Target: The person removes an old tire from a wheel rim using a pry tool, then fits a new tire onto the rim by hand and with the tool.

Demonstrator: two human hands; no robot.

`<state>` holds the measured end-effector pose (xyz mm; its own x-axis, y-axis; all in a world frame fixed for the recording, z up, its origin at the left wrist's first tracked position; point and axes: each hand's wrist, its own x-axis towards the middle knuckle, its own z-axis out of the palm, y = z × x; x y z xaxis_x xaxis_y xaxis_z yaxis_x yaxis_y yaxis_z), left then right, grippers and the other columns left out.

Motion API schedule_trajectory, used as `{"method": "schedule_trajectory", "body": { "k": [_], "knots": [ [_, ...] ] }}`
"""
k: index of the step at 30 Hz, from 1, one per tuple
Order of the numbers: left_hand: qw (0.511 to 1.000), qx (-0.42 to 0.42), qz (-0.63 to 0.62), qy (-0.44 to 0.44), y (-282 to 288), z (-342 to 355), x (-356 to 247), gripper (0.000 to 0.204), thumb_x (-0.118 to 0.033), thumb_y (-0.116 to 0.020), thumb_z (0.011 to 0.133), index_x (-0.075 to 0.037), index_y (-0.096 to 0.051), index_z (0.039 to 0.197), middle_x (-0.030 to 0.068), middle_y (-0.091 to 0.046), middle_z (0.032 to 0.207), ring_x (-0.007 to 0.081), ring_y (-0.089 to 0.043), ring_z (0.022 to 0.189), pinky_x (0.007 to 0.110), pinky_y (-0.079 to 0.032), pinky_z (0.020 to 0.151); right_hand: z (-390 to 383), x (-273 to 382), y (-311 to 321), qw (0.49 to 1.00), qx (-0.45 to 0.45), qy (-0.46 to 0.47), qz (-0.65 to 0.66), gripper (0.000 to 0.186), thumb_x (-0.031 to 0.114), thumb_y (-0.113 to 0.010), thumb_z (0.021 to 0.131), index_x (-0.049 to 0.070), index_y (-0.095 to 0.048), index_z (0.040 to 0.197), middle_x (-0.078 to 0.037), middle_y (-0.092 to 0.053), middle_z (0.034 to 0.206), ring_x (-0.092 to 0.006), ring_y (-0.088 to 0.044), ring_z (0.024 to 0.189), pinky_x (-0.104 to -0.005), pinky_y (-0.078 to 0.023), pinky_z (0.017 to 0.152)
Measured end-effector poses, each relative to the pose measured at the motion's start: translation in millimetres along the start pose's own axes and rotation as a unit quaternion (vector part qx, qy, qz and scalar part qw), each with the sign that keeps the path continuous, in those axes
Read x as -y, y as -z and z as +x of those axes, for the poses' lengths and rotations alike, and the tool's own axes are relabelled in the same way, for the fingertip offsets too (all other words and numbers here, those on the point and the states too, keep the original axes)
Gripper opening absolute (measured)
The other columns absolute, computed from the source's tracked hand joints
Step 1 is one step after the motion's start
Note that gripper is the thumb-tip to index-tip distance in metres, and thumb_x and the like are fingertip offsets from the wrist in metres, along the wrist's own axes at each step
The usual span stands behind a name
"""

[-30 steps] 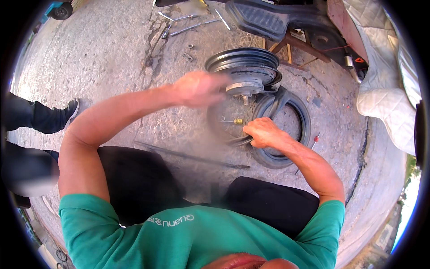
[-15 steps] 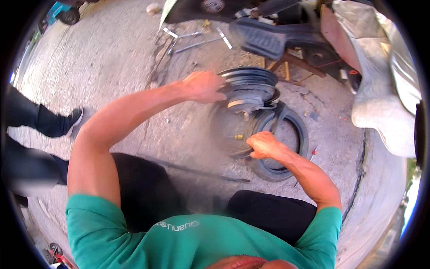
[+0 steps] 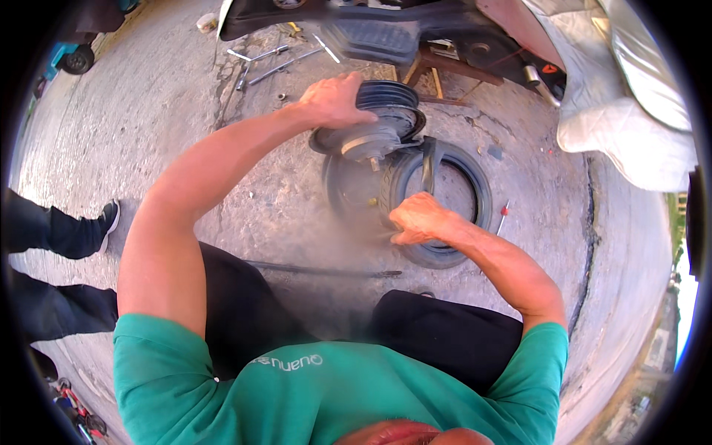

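While the person knelt on the concrete floor [image 3: 222, 148], a long metal bar [image 3: 319, 271] lay just in front of the knees, untouched. Just beyond it the right hand [image 3: 419, 219] was closed in a narrow grip on the near edge of a black rubber tyre [image 3: 445, 196], which lay flat on the floor with its bead pulled up. Past that, the left hand [image 3: 337, 100] was clamped over the rim of a dark metal wheel [image 3: 382, 119] – tilted and partly lifted out of the tyre, its hub facing the camera. The step in hand looked like parting wheel from tyre, well along but not finished. Freeing it would probably call for holding the tyre down firmly while the wheel was tipped clear of the last stretch of bead. Farther off, loose wrenches [image 3: 278, 59] lay scattered – near a dark vehicle body [image 3: 356, 18]. Another person's dark trouser legs and shoe [image 3: 107, 219] stood well apart on the left.
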<state>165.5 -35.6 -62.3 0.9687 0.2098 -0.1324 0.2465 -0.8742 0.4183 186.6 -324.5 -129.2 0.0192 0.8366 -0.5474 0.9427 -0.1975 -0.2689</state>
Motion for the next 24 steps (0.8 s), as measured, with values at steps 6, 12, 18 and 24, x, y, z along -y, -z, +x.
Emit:
{"method": "schedule_trajectory", "body": {
  "k": [6, 12, 18, 24],
  "knots": [
    [1.000, 0.002, 0.012, -0.001, 0.4, -8.5, 36.6, 0.086, -0.053, -0.083, 0.076, 0.004, -0.054, 0.133, 0.0276, -0.069, 0.117, 0.0403, -0.069, 0.110, 0.047, -0.053, 0.096, -52.4, -57.2, -17.5, 0.983, -0.006, -0.178, -0.051, 0.030, 0.037, -0.071, 0.079, 0.009, -0.079, 0.088, -0.016, -0.076, 0.090, -0.0345, -0.075, 0.087, -0.0463, -0.059, 0.080],
    [0.997, -0.050, -0.066, -0.006, 8.1, -33.4, 109.3, 0.090, -0.040, -0.088, 0.076, 0.005, -0.047, 0.143, 0.0256, -0.063, 0.132, 0.0340, -0.060, 0.127, 0.042, -0.044, 0.111, -56.5, -67.3, -18.5, 0.984, -0.032, -0.172, 0.023, 0.031, 0.035, -0.070, 0.079, 0.007, -0.077, 0.090, -0.018, -0.075, 0.090, -0.0374, -0.073, 0.087, -0.0490, -0.058, 0.076],
    [1.000, -0.012, -0.026, 0.003, 19.5, -38.5, 147.8, 0.093, -0.033, -0.089, 0.076, 0.003, -0.042, 0.148, 0.0252, -0.057, 0.141, 0.0344, -0.054, 0.135, 0.042, -0.041, 0.115, -17.7, -43.3, 4.8, 0.991, 0.040, -0.116, 0.045, 0.036, 0.038, -0.070, 0.077, 0.006, -0.076, 0.094, -0.019, -0.075, 0.092, -0.0392, -0.072, 0.088, -0.0502, -0.057, 0.077],
    [1.000, 0.015, -0.005, -0.001, 20.3, -33.0, 190.3, 0.089, -0.028, -0.090, 0.073, 0.001, -0.044, 0.144, 0.0235, -0.059, 0.140, 0.0342, -0.055, 0.134, 0.041, -0.041, 0.114, 20.5, -60.7, 32.9, 0.964, -0.148, -0.130, 0.180, 0.038, 0.035, -0.069, 0.080, 0.006, -0.073, 0.104, -0.019, -0.074, 0.100, -0.0388, -0.070, 0.100, -0.0489, -0.056, 0.086]
  ]
}}
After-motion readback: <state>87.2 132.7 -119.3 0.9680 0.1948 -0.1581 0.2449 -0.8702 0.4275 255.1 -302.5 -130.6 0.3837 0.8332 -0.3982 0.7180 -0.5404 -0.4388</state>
